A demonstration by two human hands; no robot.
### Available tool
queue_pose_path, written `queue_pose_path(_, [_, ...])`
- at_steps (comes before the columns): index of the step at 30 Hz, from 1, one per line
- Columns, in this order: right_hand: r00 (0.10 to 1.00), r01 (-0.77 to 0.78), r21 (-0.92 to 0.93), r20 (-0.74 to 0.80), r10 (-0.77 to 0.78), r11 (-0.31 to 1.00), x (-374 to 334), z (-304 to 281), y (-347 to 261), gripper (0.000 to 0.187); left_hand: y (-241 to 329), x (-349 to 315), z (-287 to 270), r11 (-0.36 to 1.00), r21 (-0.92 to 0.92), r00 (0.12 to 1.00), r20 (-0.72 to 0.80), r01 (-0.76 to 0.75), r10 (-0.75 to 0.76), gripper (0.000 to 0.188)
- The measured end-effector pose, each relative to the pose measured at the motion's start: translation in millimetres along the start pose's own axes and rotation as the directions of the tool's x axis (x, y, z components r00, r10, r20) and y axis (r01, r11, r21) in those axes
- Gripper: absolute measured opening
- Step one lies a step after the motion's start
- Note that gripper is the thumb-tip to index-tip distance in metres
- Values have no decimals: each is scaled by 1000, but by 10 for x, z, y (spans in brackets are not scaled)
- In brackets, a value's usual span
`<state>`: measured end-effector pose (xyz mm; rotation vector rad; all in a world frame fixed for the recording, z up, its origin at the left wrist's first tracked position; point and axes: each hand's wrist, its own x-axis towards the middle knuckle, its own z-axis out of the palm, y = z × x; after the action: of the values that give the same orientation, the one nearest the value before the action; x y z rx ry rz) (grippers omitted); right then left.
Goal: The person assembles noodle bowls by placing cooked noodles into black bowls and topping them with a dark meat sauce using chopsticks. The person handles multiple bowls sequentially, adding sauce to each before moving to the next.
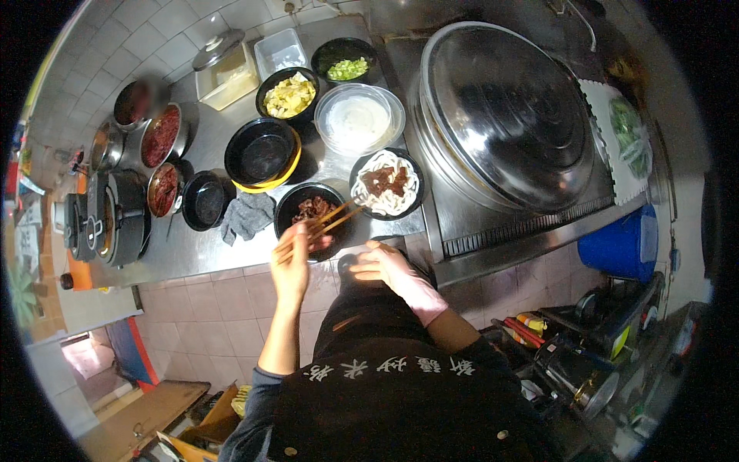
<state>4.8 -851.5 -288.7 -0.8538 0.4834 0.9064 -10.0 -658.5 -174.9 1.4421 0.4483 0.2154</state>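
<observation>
My left hand (295,248), bare, is closed around a pair of wooden chopsticks (336,219). Their tips reach to the left edge of a black bowl (419,202) of thick white noodles (382,204) topped with dark brown meat (385,181). Below the sticks, a second black bowl (283,202) contains dark meat pieces (314,208); my left hand partly covers its near side. In a pale pink glove, my right hand (389,271) hovers by the counter's front edge, fingers stretched out and nothing in them.
A large lidded steel pot (504,115) stands at right. Behind the bowls are a clear plastic tub (356,119), stacked black bowls (262,150), chopped greens (347,69) and yellowish vegetables (290,96). A grey cloth (248,217) and steel bowls of red sauce (162,137) lie leftward.
</observation>
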Motion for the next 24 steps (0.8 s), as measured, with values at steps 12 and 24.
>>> queue_pose_path(12, [999, 10, -161, 49, -2, 987, 98, 110, -8, 48, 14, -176, -1118, 996, 88, 938, -342, -25, 54, 38])
queue_pose_path(24, [999, 46, -103, 29, -43, 994, 496, 525, 18, 48, -451, 27, -1002, 990, -110, 990, -95, 90, -100, 34])
